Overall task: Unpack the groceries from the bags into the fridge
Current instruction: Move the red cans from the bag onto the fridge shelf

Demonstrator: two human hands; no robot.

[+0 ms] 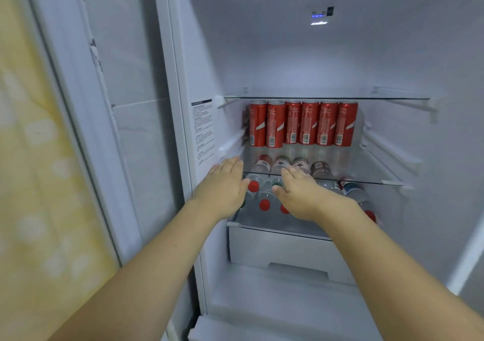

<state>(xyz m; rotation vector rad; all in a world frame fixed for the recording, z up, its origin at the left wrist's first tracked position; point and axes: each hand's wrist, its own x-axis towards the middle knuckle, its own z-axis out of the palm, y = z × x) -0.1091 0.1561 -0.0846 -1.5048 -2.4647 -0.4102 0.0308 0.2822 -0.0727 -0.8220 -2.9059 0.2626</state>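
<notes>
The open fridge holds a row of several red cans (302,123) standing at the back of a glass shelf (387,182). Below that shelf lie several clear water bottles (264,196) with red caps, pointing outward. Both my arms reach into the fridge. My left hand (222,186) is flat with straight fingers at the left end of the glass shelf's front edge, holding nothing. My right hand (301,194) is also flat and empty, fingers stretched toward the shelf edge above the bottles.
A white drawer (277,246) sits under the bottles, with a bare white floor below it. An upper glass shelf (327,98) spans above the cans. The fridge door (125,131) stands open on the left, beside a yellow patterned curtain (34,157).
</notes>
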